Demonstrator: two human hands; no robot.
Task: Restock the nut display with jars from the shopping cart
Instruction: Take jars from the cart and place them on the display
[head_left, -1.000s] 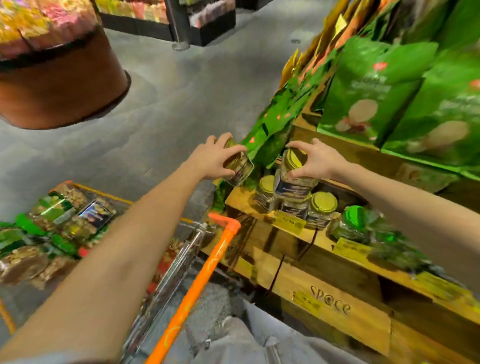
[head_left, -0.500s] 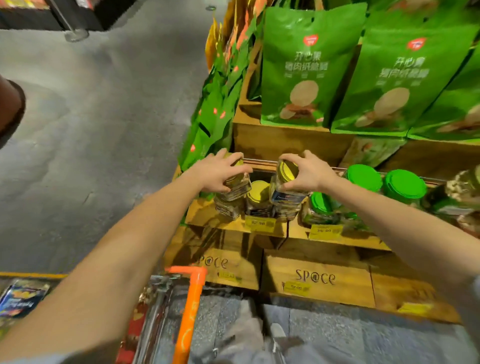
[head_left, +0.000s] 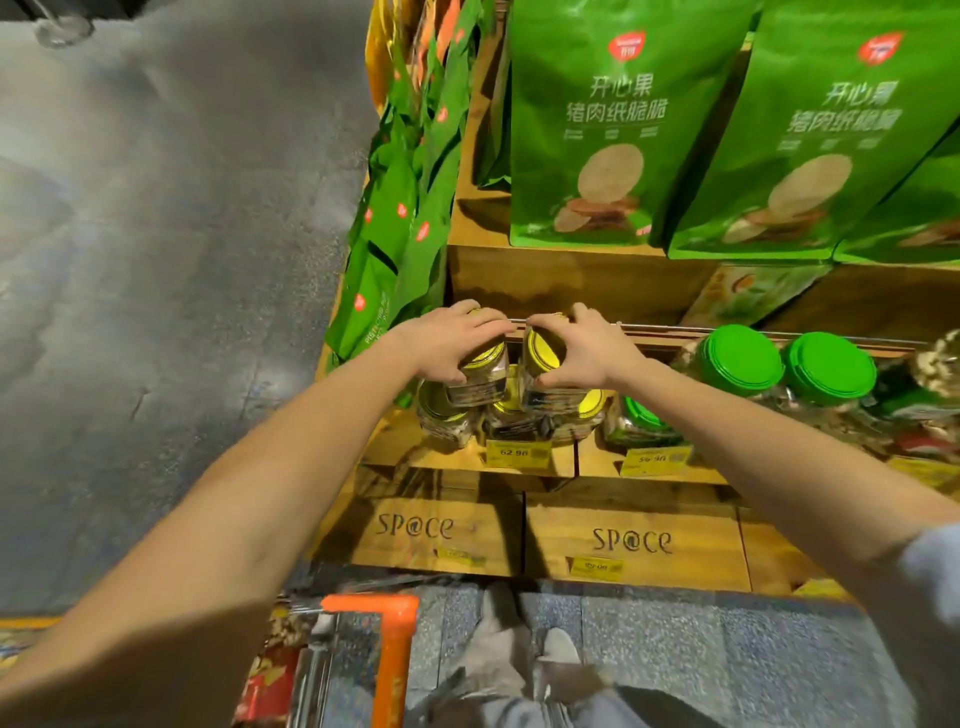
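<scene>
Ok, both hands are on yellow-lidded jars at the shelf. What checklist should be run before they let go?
1. Left hand grips the left jar, fingers curled over its lid: ok.
2. Right hand grips the right jar: ok.
3. Both jars sit over the yellow-lidded row, not over the green-lidded jars: ok.
4. Held jars seated on the lids beneath: cannot tell, the hands hide the contact.
5. Right jar level: not ok, its lid appears tipped to the left.
6. Price tag unobstructed: ok.
</scene>
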